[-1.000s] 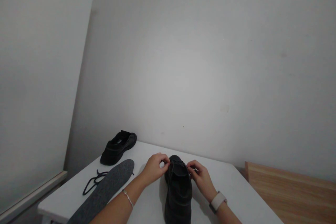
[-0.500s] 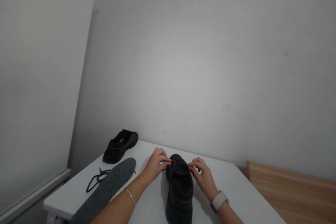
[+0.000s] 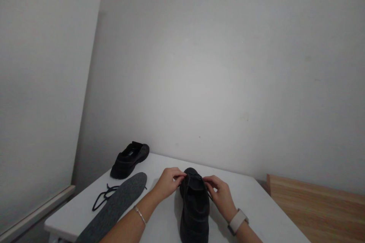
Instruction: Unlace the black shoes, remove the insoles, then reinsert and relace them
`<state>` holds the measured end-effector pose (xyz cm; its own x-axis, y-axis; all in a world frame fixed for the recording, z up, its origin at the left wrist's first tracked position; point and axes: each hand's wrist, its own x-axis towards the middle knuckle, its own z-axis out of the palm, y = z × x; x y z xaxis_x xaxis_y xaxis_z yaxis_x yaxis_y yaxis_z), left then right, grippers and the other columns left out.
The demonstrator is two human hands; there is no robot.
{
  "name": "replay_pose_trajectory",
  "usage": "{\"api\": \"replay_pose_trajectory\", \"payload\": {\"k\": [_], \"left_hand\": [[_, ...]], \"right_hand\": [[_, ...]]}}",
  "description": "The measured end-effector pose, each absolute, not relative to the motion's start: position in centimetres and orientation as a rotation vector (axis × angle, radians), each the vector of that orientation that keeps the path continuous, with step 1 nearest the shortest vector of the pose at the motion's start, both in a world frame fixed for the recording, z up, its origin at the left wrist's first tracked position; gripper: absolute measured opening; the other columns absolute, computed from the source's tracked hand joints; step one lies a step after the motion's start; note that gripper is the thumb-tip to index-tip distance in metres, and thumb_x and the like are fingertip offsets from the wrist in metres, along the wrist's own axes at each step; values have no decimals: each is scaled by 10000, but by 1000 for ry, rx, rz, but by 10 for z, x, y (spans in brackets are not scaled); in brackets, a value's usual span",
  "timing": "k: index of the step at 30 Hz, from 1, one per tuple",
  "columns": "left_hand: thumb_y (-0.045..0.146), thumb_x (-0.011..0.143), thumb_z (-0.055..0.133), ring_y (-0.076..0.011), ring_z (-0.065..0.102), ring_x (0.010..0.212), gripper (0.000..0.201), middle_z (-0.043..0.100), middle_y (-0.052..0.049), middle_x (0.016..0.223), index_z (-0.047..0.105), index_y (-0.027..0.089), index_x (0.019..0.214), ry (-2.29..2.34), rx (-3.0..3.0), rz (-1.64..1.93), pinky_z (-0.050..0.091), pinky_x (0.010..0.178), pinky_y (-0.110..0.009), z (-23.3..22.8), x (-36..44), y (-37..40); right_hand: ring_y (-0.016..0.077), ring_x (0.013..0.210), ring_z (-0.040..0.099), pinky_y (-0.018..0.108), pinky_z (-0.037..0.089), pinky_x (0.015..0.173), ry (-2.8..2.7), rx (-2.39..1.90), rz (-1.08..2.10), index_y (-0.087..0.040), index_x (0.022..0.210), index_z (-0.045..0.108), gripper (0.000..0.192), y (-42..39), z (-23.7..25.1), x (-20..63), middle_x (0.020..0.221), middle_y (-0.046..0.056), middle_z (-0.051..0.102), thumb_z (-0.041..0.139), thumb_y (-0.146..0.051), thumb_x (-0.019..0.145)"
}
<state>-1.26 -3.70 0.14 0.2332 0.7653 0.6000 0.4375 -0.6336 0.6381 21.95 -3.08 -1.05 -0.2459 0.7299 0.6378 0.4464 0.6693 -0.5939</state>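
Observation:
A black shoe [image 3: 194, 212] stands on the white table [image 3: 251, 205], toe pointing away from me. My left hand [image 3: 168, 183] pinches a thin black lace at the shoe's left side near the toe. On the right side my right hand [image 3: 221, 194], with a pale watch at the wrist, pinches the lace too. A bracelet circles my left wrist. The lace itself is barely visible against the dark shoe.
A second black shoe [image 3: 129, 160] lies at the table's far left corner. A grey insole [image 3: 114, 207] and a loose black lace [image 3: 101, 196] lie at the left. A wooden surface [image 3: 313, 209] adjoins the table on the right. White walls stand behind and left.
Both hands have shifted slightly at the shoe's toe end, fingers closing in again on the lace. The view has wobbled a little; the other items stay put.

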Motion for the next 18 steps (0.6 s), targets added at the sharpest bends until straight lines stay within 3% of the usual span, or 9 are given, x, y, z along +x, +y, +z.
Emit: {"api": "replay_pose_trajectory", "payload": {"k": [6,10,13,18], "left_hand": [[153,741,560,-159,618,675,168,699,-53,747,704,138,825,1140,2058,1344,473,659,-256,2,-10,-36],[131,723,564,-155,597,709,127,667,-42,749,688,154,739,1159,2130,1437,458,692,-255,-3,-9,-30],[124,718,555,-154,594,728,124,654,-39,758,674,154,732,1146,2125,1431,457,679,-242,-3,-8,-28],[260,836,460,-141,584,671,241,667,-33,734,669,152,885,1179,2219,1297,426,622,-226,20,-3,-40]], "right_hand": [[228,815,641,339,514,739,-1884,-948,369,-175,934,661,304,-41,-3,217,914,107,691,456,-391,875],[207,819,638,318,490,751,-1965,-965,315,-183,1108,586,362,-54,9,216,954,99,682,364,-396,916],[187,752,637,293,477,703,-2114,-1041,207,-200,1217,492,385,-61,22,214,871,60,687,351,-395,917],[197,759,646,282,443,674,-2398,-1240,-214,-215,1078,556,261,-63,48,199,836,50,693,425,-255,856]]}}
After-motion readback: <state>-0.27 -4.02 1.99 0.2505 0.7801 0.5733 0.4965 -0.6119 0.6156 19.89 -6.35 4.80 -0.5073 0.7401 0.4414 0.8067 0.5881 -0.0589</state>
